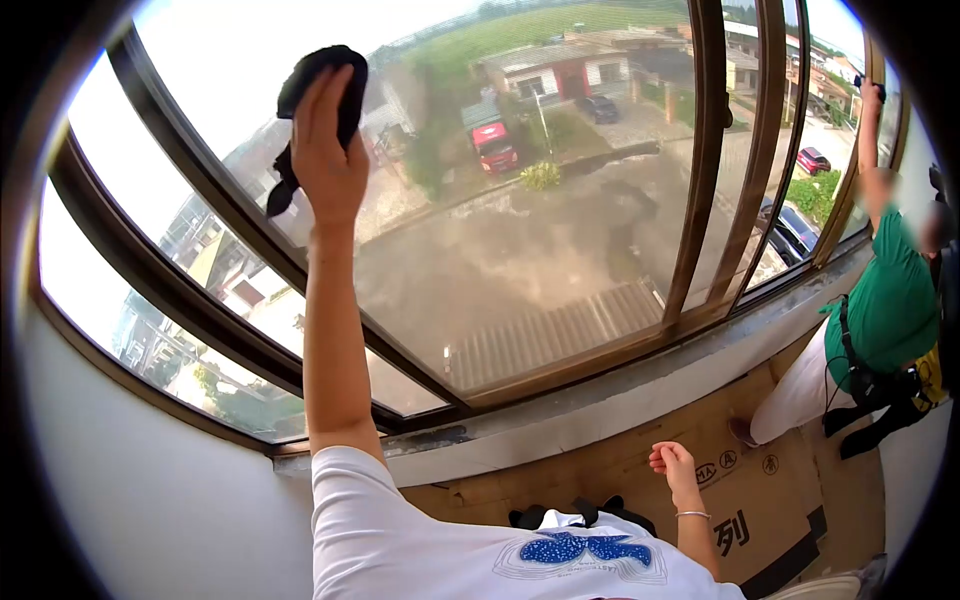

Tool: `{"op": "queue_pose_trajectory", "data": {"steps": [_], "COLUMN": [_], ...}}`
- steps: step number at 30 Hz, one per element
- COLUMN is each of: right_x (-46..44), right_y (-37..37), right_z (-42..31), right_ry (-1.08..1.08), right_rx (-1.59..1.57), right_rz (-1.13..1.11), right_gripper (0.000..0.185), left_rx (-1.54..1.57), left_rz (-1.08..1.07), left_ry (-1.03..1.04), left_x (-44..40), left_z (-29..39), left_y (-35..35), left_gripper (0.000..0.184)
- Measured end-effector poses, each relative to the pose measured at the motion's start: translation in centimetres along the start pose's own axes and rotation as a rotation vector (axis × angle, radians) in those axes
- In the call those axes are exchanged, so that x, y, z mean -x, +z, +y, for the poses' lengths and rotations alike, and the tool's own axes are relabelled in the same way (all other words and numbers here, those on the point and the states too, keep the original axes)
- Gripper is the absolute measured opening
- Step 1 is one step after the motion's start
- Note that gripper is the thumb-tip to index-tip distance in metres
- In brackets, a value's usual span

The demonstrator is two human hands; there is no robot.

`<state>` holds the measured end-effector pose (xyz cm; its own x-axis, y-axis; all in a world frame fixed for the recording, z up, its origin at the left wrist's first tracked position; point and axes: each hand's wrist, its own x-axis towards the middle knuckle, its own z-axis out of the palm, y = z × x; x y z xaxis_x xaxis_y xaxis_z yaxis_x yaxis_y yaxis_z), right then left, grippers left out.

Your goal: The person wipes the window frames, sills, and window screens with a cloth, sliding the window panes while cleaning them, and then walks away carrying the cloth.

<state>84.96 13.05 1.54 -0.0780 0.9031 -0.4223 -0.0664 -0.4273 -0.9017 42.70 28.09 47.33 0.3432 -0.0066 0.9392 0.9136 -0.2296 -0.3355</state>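
Note:
My left hand (pixel 330 165) is raised high on the left, pressing a black cloth (pixel 322 88) against the window pane (pixel 560 240). The fingers lie over the cloth, and a loose end hangs below them beside the brown window frame (pixel 190 160). My right hand (pixel 677 472) is held low in front of my body, with a bracelet at the wrist. Its fingers are curled in and nothing shows in them. The glass looks hazy with streaks.
A concrete sill (pixel 560 405) runs under the window. Printed cardboard (pixel 780 480) covers the floor. On the right, a person in a green shirt (pixel 895 300) reaches up to another pane with a dark item in hand. A white wall (pixel 150 460) stands at left.

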Motion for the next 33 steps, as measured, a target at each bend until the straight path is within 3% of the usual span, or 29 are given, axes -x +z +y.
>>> {"op": "queue_pose_trajectory", "data": {"steps": [5,8,10,13,15,17,18,20,23,24,28,31,33], "right_x": [-1.4,-1.7,-2.2,-1.9,-1.8,-1.7,-1.9,-2.4,-3.5,-4.1,-4.7,-4.4,-3.5], "right_y": [-2.4,-4.0,-5.3,-6.6,-7.1,-7.6,-7.6,-7.7,-7.1,-6.8,-4.9,-4.0,-4.4], "right_z": [-1.7,-2.8,-2.0,-1.4,-1.0,-0.6,-0.5,-0.8,-1.1,-0.9,-1.6,-1.8,-1.9], "right_ry": [-0.051,-0.087,-0.094,-0.094,-0.091,-0.079,-0.052,-0.028,-0.010,-0.047,-0.149,-0.161,-0.182], "right_rx": [-0.013,0.021,0.041,0.029,0.003,-0.021,-0.046,-0.067,-0.097,-0.097,-0.070,-0.048,-0.046], "right_rz": [-0.055,-0.015,0.014,0.086,0.114,0.144,0.171,0.195,0.216,0.192,0.096,0.051,0.057], "right_gripper": [0.018,0.018,0.018,0.018,0.018,0.018,0.018,0.018,0.017,0.018,0.018,0.018,0.018], "left_rx": [0.254,0.273,0.116,-0.139,-0.241,-0.090,-0.046,-0.270,-0.127,-0.065,0.288,0.578,0.542], "left_rz": [-0.559,-0.688,-0.603,-0.243,0.040,0.332,0.403,0.387,0.188,0.015,-0.334,-0.739,-0.727], "left_ry": [-0.042,0.062,0.137,0.073,-0.055,-0.306,-0.297,-0.070,0.141,0.110,0.206,0.265,0.327], "left_x": [20.0,23.5,20.2,10.0,1.0,-6.9,-10.0,-14.7,-14.1,-12.1,1.2,12.6,15.2], "left_z": [12.6,12.9,10.0,4.0,0.2,-4.2,-7.3,-5.1,2.0,5.2,16.1,21.0,21.0], "left_y": [3.6,2.4,1.7,0.7,-0.3,0.1,1.0,3.5,8.7,10.0,14.7,15.7,15.6], "left_gripper": [0.039,0.036,0.035,0.036,0.049,0.041,0.037,0.036,0.048,0.049,0.043,0.041,0.042]}}
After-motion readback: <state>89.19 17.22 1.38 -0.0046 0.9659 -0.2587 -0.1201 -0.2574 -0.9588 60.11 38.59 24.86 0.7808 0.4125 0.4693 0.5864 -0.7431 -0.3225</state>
